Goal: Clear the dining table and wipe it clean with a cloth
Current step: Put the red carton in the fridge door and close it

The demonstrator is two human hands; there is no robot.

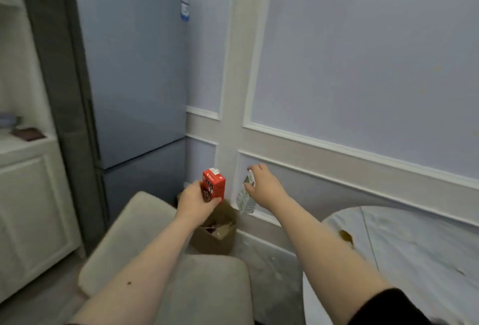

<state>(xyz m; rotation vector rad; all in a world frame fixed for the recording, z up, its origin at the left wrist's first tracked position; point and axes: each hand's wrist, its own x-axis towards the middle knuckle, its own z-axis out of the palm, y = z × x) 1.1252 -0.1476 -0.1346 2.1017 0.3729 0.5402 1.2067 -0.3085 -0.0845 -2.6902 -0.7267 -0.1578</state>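
Red cardboard, printed with dark lettering, makes up one small drink carton (213, 185), held upright in the left hand (195, 201), whose fingers and thumb curl round its lower half. One second carton, white and green (246, 192), hangs tilted in the right hand (264, 183), pinched near its top between thumb and fingertips. That makes two cartons, one per hand, both raised above one open brown cardboard box (219, 231) standing on the floor against the panelled wall (363, 65); crumpled brown paper and other scraps lie inside it. The left forearm crosses in front of the box's near left corner.

One round white marble-patterned dining table (414, 260) shows at the lower right, and the right forearm reaches over its left edge. One small brownish scrap (346, 236) lies near that edge. One beige upholstered chair (166, 260) stands between the person and the box. One tall grey-blue refrigerator (134, 65) stands left of the box, and one white cabinet (31, 195) stands further left.
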